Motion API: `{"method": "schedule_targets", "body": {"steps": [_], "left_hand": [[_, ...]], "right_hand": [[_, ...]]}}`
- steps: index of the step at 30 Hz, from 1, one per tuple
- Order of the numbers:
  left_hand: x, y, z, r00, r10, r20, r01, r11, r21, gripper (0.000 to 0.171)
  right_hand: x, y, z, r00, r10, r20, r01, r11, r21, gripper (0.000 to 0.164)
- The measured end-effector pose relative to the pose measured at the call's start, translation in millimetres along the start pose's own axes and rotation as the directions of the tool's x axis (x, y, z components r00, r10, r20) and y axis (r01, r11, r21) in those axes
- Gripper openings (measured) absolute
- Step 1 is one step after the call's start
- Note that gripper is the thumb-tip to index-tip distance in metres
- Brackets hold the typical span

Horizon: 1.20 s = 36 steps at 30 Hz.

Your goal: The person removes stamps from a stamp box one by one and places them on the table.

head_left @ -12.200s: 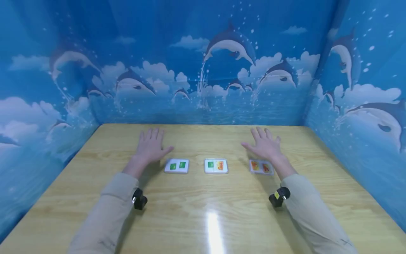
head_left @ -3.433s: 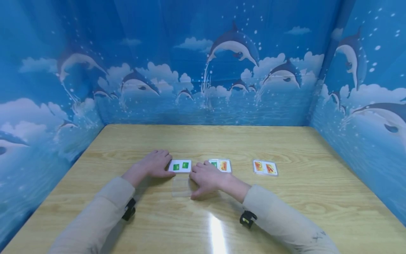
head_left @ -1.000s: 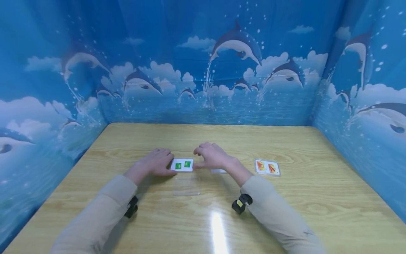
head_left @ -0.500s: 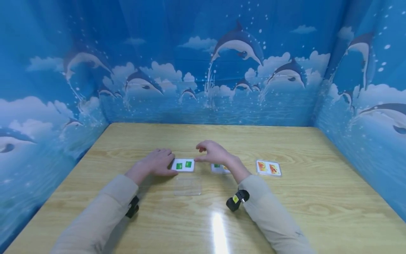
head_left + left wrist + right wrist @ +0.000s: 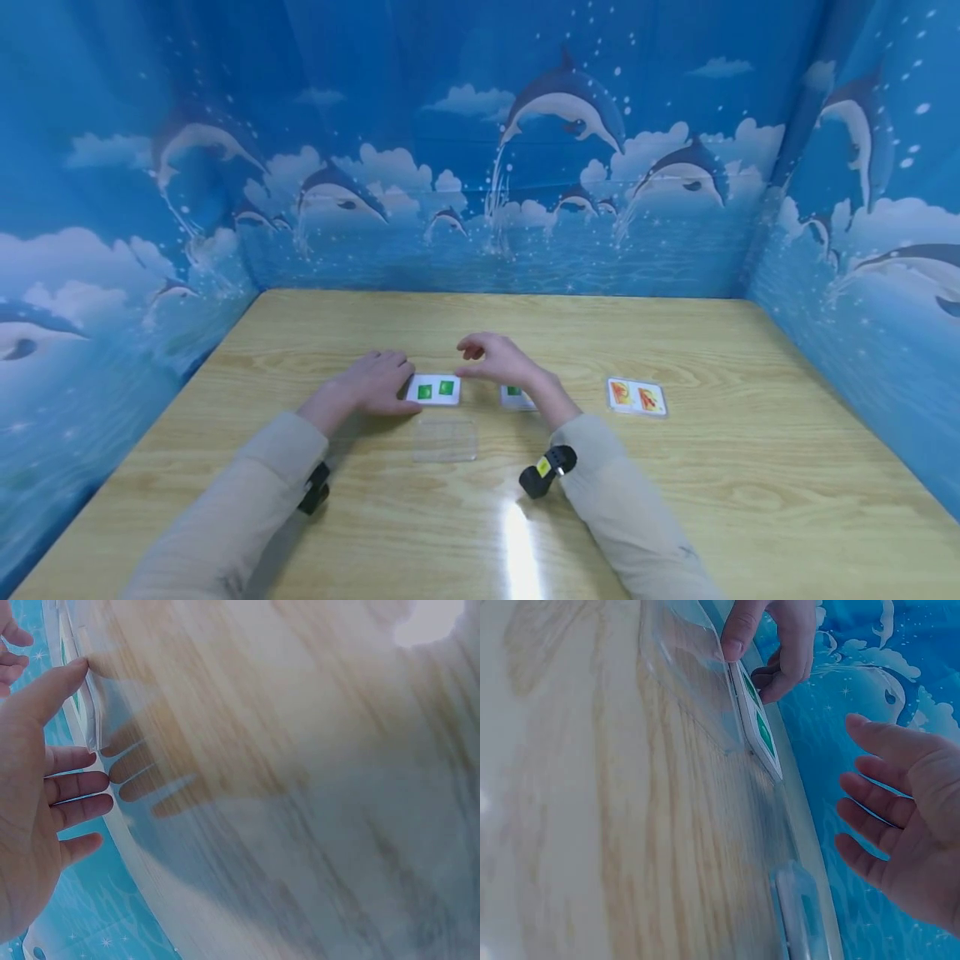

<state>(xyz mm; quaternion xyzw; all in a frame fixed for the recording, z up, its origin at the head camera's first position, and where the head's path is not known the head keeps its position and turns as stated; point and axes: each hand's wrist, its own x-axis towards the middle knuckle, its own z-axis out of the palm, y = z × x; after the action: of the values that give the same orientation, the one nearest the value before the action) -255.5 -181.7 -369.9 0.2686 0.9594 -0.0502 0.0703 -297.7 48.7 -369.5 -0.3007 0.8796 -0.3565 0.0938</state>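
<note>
My left hand (image 5: 371,385) holds the left end of a white card (image 5: 433,390) with two green pictures, thumb at its near edge and fingers behind. In the right wrist view, that thumb and the curled fingers sit at the end of the card (image 5: 761,733). A clear plastic cover (image 5: 445,440) lies flat on the table just in front of it. My right hand (image 5: 502,360) is raised near the card's right end, holding nothing. The right wrist view shows my right hand (image 5: 907,810) with loosely bent fingers, apart from the card.
A second card (image 5: 515,395) in a clear case lies under my right wrist, partly hidden. Further right is a cased card (image 5: 636,397) with orange pictures. Blue dolphin-print curtains (image 5: 465,167) stand behind and beside the wooden table (image 5: 712,500).
Earlier both hands lay spread and the cover was not in front of the card. My left hand took the card's end; my right hand moved from the cover up to the card's right end.
</note>
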Motion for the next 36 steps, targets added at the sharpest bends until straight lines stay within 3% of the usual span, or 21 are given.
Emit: {"method": "schedule_targets", "body": {"steps": [17, 36], "left_hand": [[0.1, -0.4, 1.0, 1.0, -0.001, -0.01, 0.002, 1.0, 0.01, 0.067], [-0.3, -1.8, 2.0, 1.0, 0.001, -0.001, -0.001, 1.0, 0.005, 0.067]], "right_hand": [[6, 2, 13, 0.998, 0.053, 0.018, -0.055, 0.992, 0.112, 0.042], [8, 7, 26, 0.99, 0.126, 0.056, -0.132, 0.985, 0.11, 0.043]]}}
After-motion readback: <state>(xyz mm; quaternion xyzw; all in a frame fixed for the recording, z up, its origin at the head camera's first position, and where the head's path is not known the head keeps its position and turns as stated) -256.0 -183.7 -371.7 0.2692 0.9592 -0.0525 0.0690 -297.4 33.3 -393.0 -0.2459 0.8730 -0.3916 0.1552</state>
